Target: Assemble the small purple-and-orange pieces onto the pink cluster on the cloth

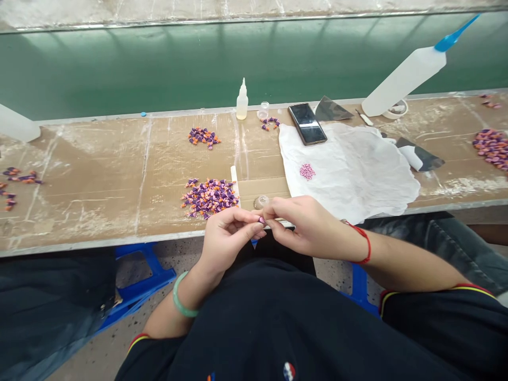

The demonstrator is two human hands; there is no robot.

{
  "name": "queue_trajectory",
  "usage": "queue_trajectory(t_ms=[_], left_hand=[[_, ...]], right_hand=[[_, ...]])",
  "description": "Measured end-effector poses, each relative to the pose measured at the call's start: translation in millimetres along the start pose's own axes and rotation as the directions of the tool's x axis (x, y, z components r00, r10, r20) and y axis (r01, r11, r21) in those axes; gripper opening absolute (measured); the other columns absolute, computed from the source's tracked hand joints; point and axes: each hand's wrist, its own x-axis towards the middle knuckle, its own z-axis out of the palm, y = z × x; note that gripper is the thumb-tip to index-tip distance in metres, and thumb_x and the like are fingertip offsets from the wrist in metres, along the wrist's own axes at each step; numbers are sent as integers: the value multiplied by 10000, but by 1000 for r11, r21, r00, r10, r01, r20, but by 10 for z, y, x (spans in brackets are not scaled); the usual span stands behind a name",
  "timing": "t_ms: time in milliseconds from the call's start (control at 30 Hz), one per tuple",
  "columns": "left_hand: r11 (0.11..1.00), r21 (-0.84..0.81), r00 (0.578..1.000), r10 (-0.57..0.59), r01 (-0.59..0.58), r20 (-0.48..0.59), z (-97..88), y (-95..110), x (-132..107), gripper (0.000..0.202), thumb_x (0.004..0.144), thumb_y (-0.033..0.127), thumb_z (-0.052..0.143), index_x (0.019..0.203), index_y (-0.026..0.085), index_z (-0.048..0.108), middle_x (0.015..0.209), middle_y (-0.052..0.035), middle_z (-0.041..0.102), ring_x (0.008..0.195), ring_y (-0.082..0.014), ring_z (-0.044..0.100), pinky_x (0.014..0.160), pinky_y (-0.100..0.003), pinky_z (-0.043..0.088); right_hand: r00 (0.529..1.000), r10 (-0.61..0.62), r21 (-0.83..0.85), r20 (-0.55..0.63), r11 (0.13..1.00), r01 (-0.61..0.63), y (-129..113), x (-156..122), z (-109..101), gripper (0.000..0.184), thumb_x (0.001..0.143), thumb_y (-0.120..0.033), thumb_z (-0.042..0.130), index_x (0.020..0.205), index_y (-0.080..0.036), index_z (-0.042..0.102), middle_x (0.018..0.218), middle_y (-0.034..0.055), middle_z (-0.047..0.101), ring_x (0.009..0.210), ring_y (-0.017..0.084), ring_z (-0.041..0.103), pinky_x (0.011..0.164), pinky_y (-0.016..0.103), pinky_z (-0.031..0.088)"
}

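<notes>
My left hand (230,235) and my right hand (305,225) meet at the near edge of the table (99,174), fingertips pinched together on a tiny purple and pink piece (261,219). A green bangle circles the left wrist and a red cord the right. A pile of purple and orange pieces (209,197) lies just beyond the left hand. A small clear round thing (261,201) sits right behind the fingertips. A white stick (235,182) lies beside the pile.
A white cloth (357,169) holds a little heap of pink bits (307,171) and a black phone (307,123). A small glue bottle (242,100), a clear cup (263,110), smaller piles (203,136) and a big squeeze bottle (405,79) stand farther back. More pieces (492,148) lie far right.
</notes>
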Motion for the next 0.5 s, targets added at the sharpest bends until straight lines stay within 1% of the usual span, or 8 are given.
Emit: queue_trajectory(t_ms=[67,133,167,233,300,333,400,500], left_hand=[[993,98,998,64,-63,-5,-12,-1,-1,221,739,356,833,743,173,710,768,-46,761,599,-148,703,587,-258,601],[931,286,972,234,-228,12,-18,21,-5,113,794,280,782,773,189,719,780,-44,766,672,-156,717,653,-264,600],[860,388,939,342,-332,44,-18,39,-5,46,813,221,754,789,200,721,785,-38,769,704,-156,720,679,-262,593],[680,529,843,520,-508,140,-16,80,6,105,826,116,703,821,221,712,806,-21,773,735,-145,717,701,-251,574],[556,582,774,593,-593,222,-32,111,41,175,835,64,669,863,235,692,852,-10,772,748,-135,711,708,-246,560],[521,601,762,596,-606,252,-58,117,69,184,840,58,661,879,237,685,876,-12,767,767,-136,707,720,-251,555],[455,668,771,564,-590,297,-164,111,148,154,844,79,666,875,228,681,930,-33,749,840,-158,689,773,-286,541],[311,830,850,421,-462,316,-450,88,308,80,851,146,664,807,210,687,980,-73,709,945,-221,632,859,-382,493]], right_hand=[[1000,-17,-6,-9,1000,17,20,-10,-7,121,949,-135,438,876,-211,498,736,10,640,600,144,600,561,240,415],[1000,-21,38,-4,999,21,39,-35,-40,113,957,-133,450,966,-208,533,862,38,696,716,165,670,632,251,483],[1000,-11,74,-9,997,12,49,-52,-65,140,958,-127,455,1028,-210,543,950,51,712,809,176,697,689,257,516],[998,41,131,-49,991,-34,75,-90,-125,217,958,-112,461,1127,-222,543,1078,61,712,971,191,705,787,269,548],[989,104,145,-103,985,-88,120,-128,-184,228,966,-113,465,1136,-232,561,1083,54,717,993,194,705,809,278,560],[984,134,137,-121,984,-117,154,-148,-209,220,970,-119,466,1119,-234,580,1067,51,723,974,196,708,803,284,564],[972,190,110,-141,978,-176,248,-194,-244,204,974,-138,473,1077,-237,618,1041,48,732,925,201,713,788,301,567],[944,277,78,-177,960,-267,447,-288,-250,176,981,-184,480,1032,-242,638,1000,43,740,878,209,714,765,324,565]])
